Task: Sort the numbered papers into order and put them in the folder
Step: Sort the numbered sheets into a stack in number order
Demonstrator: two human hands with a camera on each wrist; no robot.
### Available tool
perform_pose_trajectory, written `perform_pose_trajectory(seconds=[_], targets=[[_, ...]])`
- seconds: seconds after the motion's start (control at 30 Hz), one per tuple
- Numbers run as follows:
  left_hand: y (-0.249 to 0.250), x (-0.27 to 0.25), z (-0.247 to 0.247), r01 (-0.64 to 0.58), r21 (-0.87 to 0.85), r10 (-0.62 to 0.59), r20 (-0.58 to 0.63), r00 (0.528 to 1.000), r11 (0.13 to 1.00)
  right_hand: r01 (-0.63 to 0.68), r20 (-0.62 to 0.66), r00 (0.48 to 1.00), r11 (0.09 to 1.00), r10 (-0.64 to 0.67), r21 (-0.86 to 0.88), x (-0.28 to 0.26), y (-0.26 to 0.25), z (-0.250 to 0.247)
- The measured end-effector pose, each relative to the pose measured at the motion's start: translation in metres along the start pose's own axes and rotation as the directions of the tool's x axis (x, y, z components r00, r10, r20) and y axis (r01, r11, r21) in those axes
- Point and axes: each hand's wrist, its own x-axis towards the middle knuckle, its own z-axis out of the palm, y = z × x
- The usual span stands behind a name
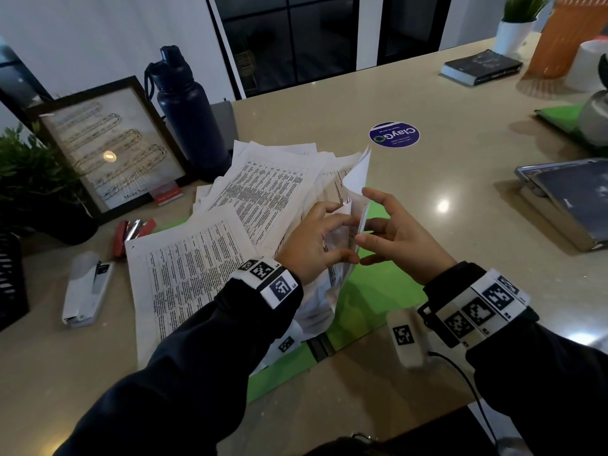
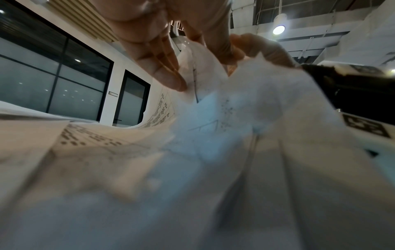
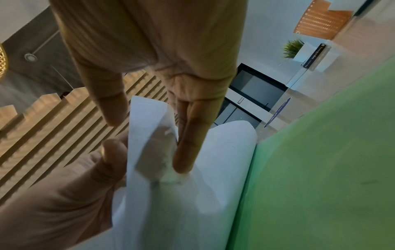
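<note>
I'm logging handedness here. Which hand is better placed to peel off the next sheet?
Right, probably. The left hand already grips the sheets upright, while the right hand has fingertips at their free edge.

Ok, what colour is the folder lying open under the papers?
Bright green. The folder shows best in the head view, flat on the table beneath the papers.

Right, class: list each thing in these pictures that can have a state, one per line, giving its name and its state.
Green folder: open, flat on the table.
Papers: loose, unsorted heap on the folder.
Lifted sheets: curled upright between both hands.
Left hand: gripping the lifted sheets.
Right hand: fingers straight, touching the sheets' edge.
Water bottle: upright, capped.
Picture frame: propped, leaning back.
White stapler: lying flat.
</note>
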Motion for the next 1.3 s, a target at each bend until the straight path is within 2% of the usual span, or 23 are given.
perform_pose_trajectory(seconds=[0.3, 0.6, 0.8, 1.3], targets=[[-0.0014, -0.0002, 0.0013, -0.031, -0.044, 0.033, 0.041, 0.999, 0.999, 0.006, -0.020, 1.000, 0.999, -0.004, 0.054, -0.0031, -0.0024, 0.0000], [-0.0082, 0.0029, 0.0035, -0.118, -0.050, 0.120, 0.038, 0.992, 0.992, 0.014, -0.019, 1.000, 0.997, -0.013, 0.075, -0.0041, 0.0009, -0.0032], [-0.0085, 0.0027, 0.0044, -0.162, -0.114, 0.168, 0.043, 0.985, 0.980, 0.009, -0.028, 1.000, 0.991, -0.005, 0.133, -0.0044, -0.0005, -0.0033], [-0.0019, 0.0008, 0.0066, -0.102, -0.048, 0.104, 0.026, 0.994, 0.994, -0.009, -0.039, 0.999, 0.979, 0.017, 0.202, -0.0056, 0.0001, -0.0013]])
